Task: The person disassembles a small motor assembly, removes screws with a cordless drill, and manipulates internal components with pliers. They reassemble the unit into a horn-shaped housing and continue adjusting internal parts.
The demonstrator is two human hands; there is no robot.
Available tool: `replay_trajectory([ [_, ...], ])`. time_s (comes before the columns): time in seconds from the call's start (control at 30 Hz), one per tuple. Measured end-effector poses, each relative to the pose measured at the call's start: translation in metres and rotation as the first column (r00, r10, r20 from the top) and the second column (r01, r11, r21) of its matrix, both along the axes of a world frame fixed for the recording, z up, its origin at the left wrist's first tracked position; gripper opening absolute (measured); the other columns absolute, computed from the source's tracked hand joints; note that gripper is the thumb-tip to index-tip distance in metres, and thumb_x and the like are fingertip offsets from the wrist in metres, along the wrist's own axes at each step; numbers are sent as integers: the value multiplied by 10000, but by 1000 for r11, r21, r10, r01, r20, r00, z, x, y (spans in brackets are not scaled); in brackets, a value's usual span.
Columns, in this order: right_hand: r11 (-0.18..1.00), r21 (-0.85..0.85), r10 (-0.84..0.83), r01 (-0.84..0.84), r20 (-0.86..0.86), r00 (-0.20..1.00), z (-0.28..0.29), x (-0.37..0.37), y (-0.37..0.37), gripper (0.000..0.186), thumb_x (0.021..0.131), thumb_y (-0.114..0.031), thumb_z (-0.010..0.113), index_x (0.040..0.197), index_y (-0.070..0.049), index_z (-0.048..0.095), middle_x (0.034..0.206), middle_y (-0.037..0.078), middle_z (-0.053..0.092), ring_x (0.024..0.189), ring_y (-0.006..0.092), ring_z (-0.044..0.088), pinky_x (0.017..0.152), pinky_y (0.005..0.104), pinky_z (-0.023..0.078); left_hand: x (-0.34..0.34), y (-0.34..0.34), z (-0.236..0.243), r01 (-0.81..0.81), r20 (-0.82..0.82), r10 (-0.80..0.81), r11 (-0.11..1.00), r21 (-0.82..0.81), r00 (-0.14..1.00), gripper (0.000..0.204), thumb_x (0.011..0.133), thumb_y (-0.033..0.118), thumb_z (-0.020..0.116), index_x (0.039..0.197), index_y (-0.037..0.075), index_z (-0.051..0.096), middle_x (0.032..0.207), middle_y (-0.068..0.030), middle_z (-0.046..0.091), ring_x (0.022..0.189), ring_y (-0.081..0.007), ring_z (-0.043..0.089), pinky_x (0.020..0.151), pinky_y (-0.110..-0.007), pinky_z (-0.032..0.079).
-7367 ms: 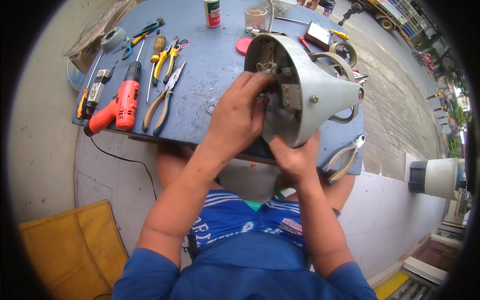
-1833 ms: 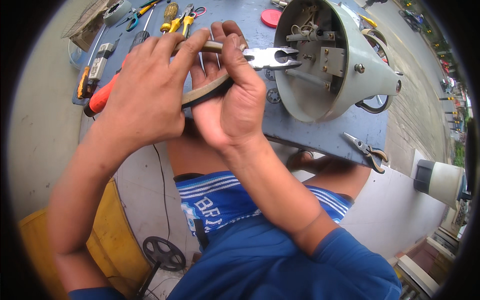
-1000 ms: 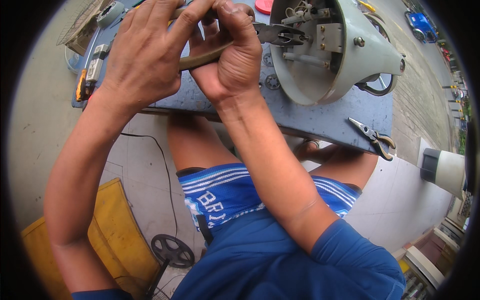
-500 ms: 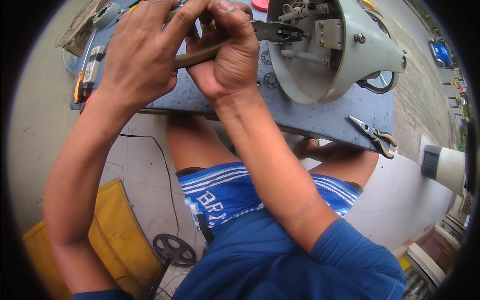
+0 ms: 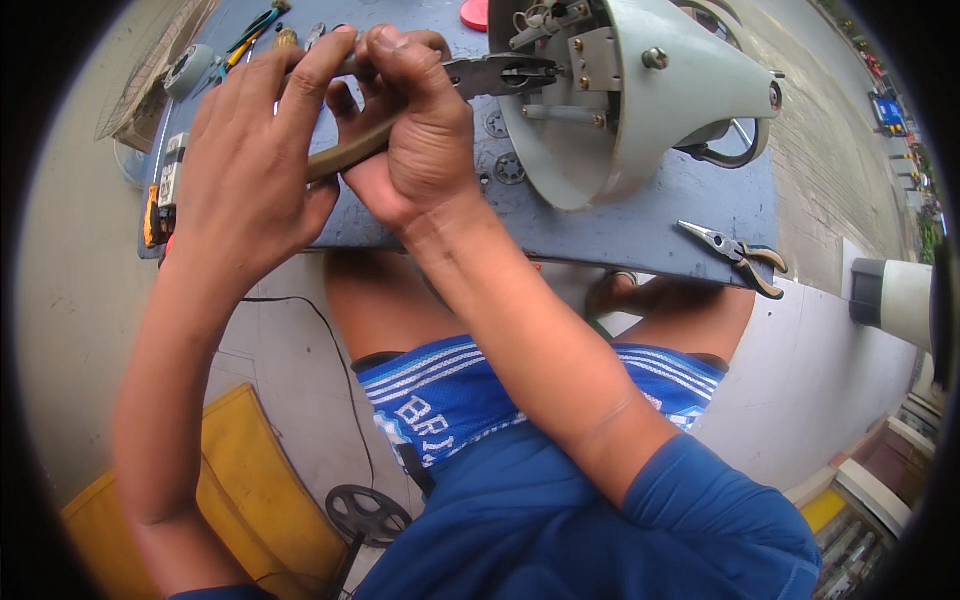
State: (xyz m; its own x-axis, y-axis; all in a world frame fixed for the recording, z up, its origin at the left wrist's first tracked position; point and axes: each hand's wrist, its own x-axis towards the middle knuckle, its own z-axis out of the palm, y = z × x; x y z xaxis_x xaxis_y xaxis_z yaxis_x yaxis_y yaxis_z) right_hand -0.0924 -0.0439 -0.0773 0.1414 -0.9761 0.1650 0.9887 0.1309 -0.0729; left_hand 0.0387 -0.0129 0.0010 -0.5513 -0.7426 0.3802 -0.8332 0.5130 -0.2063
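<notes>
Head view: both hands, left hand [image 5: 250,170], right hand [image 5: 415,130], grip grey-jawed pliers [image 5: 490,75].

Two pliers [image 5: 470,80] [image 5: 735,252], one housing [image 5: 640,90].

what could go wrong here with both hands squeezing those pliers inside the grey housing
1. The pliers grip a small part inside the grey housing; under the squeeze of both the left hand and right hand, the tips might slip.
2. The housing lies on its side, unclamped, so it may roll.
3. The spare pliers near the table edge could fall.
</notes>
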Motion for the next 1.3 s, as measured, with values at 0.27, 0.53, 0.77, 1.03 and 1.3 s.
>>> replay_trajectory([
  [0.27, 993, -74, 78, -88, -131, 988, -5, -14, 18, 311, 933, -219, 874, 1145, -157, 655, 1159, 1, 642, 1098, 133, 602, 969, 334, 492, -11, -8, 22, 40, -122, -22, 989, 145, 992, 784, 672, 33, 759, 1431, 76, 569, 1206, -194, 662, 1141, -416, 642, 1006, -485, 512],
  [0.53, 840, -393, -445, -374, -893, -63, 20, -232, 144, 243, 900, -197, 874, 1053, -60, 744, 1180, 144, 724, 1058, 281, 726, 883, 358, 598, -10, -10, 25, -29, -199, 121, 910, 414, 972, 875, 577, 94, 642, 1444, 24, 549, 1181, -192, 651, 1130, -372, 656, 1045, -457, 519],
  [0.77, 866, -381, -400, -324, -140, -906, 28, -377, 129, 548, 759, -314, 918, 1165, -76, 636, 1398, 141, 593, 1330, 381, 557, 1065, 493, 503, 13, -30, 35, 146, -372, 351, 528, 837, 860, 1003, 603, 202, 721, 1539, -57, 469, 1419, -190, 616, 1377, -300, 582, 1204, -436, 395],
  [1.03, 952, -159, -305, -262, -556, -773, 31, -397, 139, 368, 724, 107, 725, 1036, -13, 572, 1153, 119, 630, 1044, 294, 644, 907, 405, 552, 71, -49, 16, 326, -405, 513, 241, 914, 757, 953, 588, 373, 940, 1375, -16, 569, 1188, -86, 616, 1069, -226, 594, 938, -363, 458],
  [1.3, 899, 393, 433, -195, -727, 533, 14, -278, 165, 336, 800, 86, 596, 1128, 9, 601, 1208, 130, 661, 1168, 169, 646, 1013, 353, 559, 64, -40, 12, 468, -400, 722, 119, 875, 565, 883, 536, 174, 876, 1339, -26, 567, 1100, -108, 647, 977, -257, 645, 838, -359, 501],
])
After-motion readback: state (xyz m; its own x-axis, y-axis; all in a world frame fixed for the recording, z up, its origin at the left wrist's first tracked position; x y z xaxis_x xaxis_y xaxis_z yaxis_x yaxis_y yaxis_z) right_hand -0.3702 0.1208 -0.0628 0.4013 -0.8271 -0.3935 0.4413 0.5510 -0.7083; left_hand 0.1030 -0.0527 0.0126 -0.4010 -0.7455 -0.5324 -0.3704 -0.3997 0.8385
